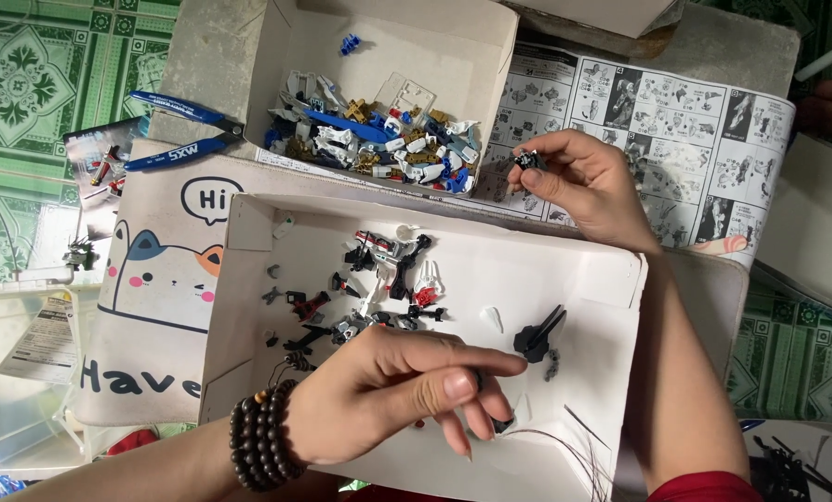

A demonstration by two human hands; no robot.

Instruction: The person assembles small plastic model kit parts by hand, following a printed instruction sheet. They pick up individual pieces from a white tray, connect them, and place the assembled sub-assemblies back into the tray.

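Fingertips first: the left hand (392, 395) hovers low over the white box lid (583, 279), thumb and fingers pinched on a small dark piece (502, 425), the forefinger stretched out above them. A string of dark wooden beads (259, 442) wraps that wrist. Up at the top, the right hand (588, 186) pinches a small dark grey part (530, 160) between thumb and fingertips, holding it over the printed instruction sheet (704, 121).

In the lid below, black, grey and red model parts (379, 279) lie scattered, with a black pronged piece (537, 336) off alone to the right. Behind it sits a second open white box (453, 46), heaped at its near side with blue, white and gold pieces (379, 139).

Out to the left, blue-handled nippers (188, 130) lie on a grey slab, and beside the lid there's a cream cushion with a cartoon cat and a speech bubble (160, 270). A clear plastic tub with a white paper label (34, 344) sits at the far left. Underneath it all, green patterned flooring (44, 74).
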